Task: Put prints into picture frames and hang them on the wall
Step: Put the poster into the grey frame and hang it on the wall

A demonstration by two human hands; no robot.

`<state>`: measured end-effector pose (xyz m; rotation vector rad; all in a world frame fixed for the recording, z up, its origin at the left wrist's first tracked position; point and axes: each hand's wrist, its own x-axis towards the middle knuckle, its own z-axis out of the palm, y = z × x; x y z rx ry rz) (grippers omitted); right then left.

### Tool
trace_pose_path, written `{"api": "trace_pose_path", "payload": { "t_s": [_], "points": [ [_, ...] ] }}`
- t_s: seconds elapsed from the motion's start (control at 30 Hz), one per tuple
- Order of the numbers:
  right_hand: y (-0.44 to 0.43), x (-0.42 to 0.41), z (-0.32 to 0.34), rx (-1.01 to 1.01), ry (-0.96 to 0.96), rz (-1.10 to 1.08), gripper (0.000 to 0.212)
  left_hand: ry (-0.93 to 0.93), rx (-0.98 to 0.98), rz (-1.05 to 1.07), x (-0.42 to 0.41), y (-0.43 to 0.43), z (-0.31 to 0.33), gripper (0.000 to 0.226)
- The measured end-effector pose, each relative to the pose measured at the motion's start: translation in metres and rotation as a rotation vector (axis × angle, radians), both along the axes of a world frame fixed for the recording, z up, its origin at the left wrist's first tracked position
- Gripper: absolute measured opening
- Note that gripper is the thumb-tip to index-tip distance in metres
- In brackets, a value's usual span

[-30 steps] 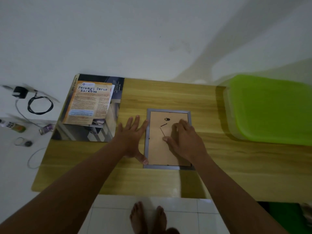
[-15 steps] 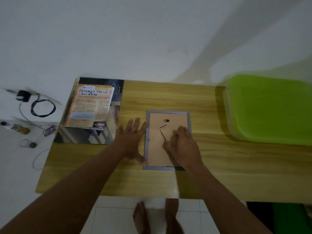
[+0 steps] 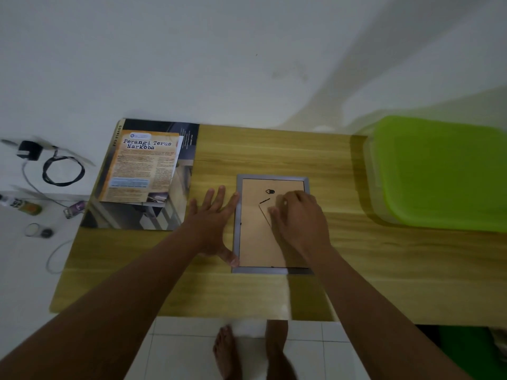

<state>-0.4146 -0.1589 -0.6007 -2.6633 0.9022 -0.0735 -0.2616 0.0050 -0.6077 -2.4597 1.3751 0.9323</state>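
Wood table (image 3: pixel 356 270) against a white wall (image 3: pixel 219 50), top-down view. Green bin lid (image 3: pixel 444 174) takes the far right end. Large dark booklet (image 3: pixel 142 215) at the far left corner, with an orange print (image 3: pixel 142 165) lying on top of it (headline reads "Perangi Terus Narkoba"). Frame (image 3: pixel 273 177) lies face-down mid-table, grey border, brown backing board (image 3: pixel 255 237) up, hanger tab near its far edge. Left hand (image 3: pixel 211 226) flat on the table, fingers spread, nothing held; index fingertip and thumb tip touch the frame's left edge. Right hand (image 3: pixel 299 218) sits on the backing board with fingers curled at the stand flap (image 3: pixel 264 211), which looks slightly raised at its near corner; can't tell whether it's pinched or just pressed. Bare feet (image 3: pixel 227 352) on white tile below the table edge. On the floor to the left: black cable loop (image 3: pixel 63 171), charger, a couple of small bottles (too blurred to identify).
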Motion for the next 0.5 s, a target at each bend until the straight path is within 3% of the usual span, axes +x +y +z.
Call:
{"api": "trace_pose_path", "payload": {
  "t_s": [0.5],
  "points": [
    [-0.073, 0.053, -0.020, -0.034, -0.086, 0.177, 0.024, 0.024, 0.006, -0.012, 0.001, 0.001, -0.001, 0.154]
  ]
}}
